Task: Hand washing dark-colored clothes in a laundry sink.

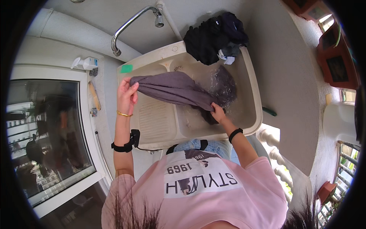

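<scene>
A wet, dark grey-purple cloth garment (171,87) is stretched across a cream laundry sink (258,114). My left hand (129,89) grips its gathered end over the ribbed washboard side (155,120). Lower down, over the basin, my right hand (218,113) holds the garment's other part. More dark fabric (224,86) lies in the water of the basin, beyond my right hand; whether it belongs to the held garment I cannot tell. Darker cloth also hangs into the water beside that hand.
Black and dark clothes (214,37) are heaped on the sink's far right corner. A chrome faucet (134,20) arches above the far left rim, near a green patch (126,68). A spray bottle (87,63) and wooden-handled brush (94,94) lie on the left ledge. A wall stands right.
</scene>
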`<state>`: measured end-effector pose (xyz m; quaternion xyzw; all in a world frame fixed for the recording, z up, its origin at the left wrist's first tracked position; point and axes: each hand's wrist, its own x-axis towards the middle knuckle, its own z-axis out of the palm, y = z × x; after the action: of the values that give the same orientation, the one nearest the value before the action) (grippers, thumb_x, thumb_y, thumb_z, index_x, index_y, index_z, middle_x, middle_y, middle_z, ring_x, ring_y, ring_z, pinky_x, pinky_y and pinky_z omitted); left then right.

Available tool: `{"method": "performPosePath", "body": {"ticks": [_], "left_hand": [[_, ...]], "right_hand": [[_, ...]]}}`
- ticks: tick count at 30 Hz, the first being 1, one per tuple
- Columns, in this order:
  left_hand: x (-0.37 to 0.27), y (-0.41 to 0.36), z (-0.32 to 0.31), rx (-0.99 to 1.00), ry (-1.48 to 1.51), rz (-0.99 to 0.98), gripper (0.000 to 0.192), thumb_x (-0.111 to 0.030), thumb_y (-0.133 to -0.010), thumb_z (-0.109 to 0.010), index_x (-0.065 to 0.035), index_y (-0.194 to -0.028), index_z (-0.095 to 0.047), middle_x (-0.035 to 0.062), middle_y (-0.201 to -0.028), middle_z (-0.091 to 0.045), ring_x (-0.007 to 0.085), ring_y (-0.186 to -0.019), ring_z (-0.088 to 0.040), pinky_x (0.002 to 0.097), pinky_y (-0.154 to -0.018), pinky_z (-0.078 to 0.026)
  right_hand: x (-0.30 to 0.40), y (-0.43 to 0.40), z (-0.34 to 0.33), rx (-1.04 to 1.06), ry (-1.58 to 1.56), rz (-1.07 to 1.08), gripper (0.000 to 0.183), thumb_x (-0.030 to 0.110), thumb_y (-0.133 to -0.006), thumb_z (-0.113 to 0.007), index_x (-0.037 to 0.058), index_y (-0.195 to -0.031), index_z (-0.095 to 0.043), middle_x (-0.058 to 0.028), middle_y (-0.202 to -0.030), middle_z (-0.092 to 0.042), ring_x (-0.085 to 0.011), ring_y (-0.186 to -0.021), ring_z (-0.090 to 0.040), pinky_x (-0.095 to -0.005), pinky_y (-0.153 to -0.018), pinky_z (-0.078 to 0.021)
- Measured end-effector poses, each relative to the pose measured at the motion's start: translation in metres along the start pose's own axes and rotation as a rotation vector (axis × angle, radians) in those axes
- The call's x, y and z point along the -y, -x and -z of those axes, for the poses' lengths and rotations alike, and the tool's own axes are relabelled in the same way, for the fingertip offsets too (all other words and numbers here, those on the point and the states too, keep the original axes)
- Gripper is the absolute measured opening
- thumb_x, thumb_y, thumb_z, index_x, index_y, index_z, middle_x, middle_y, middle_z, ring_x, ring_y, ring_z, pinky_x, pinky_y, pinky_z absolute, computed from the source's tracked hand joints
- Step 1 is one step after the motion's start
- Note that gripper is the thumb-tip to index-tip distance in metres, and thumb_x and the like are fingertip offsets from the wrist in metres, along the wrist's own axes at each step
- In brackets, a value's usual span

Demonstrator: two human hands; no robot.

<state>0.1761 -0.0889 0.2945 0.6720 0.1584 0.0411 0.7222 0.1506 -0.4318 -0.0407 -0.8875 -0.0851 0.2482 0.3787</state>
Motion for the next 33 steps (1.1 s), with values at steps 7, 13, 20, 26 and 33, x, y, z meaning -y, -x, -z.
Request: {"method": "performPosePath", "body": {"ticks": [7,13,20,26,33], "left_hand": [[0.041,-0.032,0.141,-0.465,0.056,-0.291,0.023,-0.002,-0.084,-0.066,-0.0078,-0.099,-0.049,0.0015,-0.083,-0.056,0.0082,-0.051,-0.051,0.0193,-0.045,-0.041],[0.221,-0.014,0.225,-0.804,-0.096,0.210,0.024,0.000,-0.084,-0.063,-0.0068,-0.101,-0.048,0.0081,-0.089,-0.059,0.0163,-0.059,-0.061,0.0275,-0.050,-0.051],[0.307,0.047,0.144,-0.278,-0.816,0.149,0.036,-0.023,-0.078,-0.072,-0.0093,-0.107,-0.056,0.0138,-0.105,-0.060,0.0306,-0.098,-0.057,0.0380,-0.086,-0.047],[0.266,0.105,0.058,0.206,-1.277,0.142,0.043,-0.032,-0.076,-0.071,-0.0159,-0.113,-0.056,0.0127,-0.132,-0.045,0.0373,-0.123,-0.037,0.0520,-0.106,-0.029],[0.274,0.122,0.095,0.419,-1.125,-0.017,0.033,-0.041,-0.085,-0.059,-0.0102,-0.094,-0.058,0.0153,-0.098,-0.063,0.0326,-0.094,-0.059,0.0446,-0.090,-0.043]], "right_hand": [[0.137,0.073,0.084,0.156,-0.156,0.409,0.030,0.010,-0.071,-0.052,0.0040,-0.101,-0.051,-0.0225,-0.088,-0.058,-0.0414,-0.082,-0.057,-0.0482,-0.073,-0.0444],[0.139,0.077,0.028,0.359,-0.147,0.488,0.036,0.010,-0.071,-0.054,0.0037,-0.106,-0.052,-0.0210,-0.102,-0.058,-0.0388,-0.099,-0.056,-0.0428,-0.083,-0.0453],[0.118,0.054,-0.045,0.604,0.090,0.476,0.034,0.013,-0.071,-0.056,0.0059,-0.105,-0.059,-0.0197,-0.103,-0.060,-0.0364,-0.099,-0.057,-0.0423,-0.085,-0.0463],[0.102,0.016,-0.050,0.584,0.075,0.491,0.025,0.003,-0.070,-0.052,0.0064,-0.085,-0.072,-0.0184,-0.107,-0.062,-0.0329,-0.100,-0.060,-0.0379,-0.089,-0.0466],[0.233,-0.119,-0.064,0.192,0.043,0.386,0.026,-0.004,-0.080,-0.048,0.0042,-0.093,-0.068,-0.0154,-0.097,-0.066,-0.0278,-0.085,-0.064,-0.0344,-0.078,-0.0505]]}}
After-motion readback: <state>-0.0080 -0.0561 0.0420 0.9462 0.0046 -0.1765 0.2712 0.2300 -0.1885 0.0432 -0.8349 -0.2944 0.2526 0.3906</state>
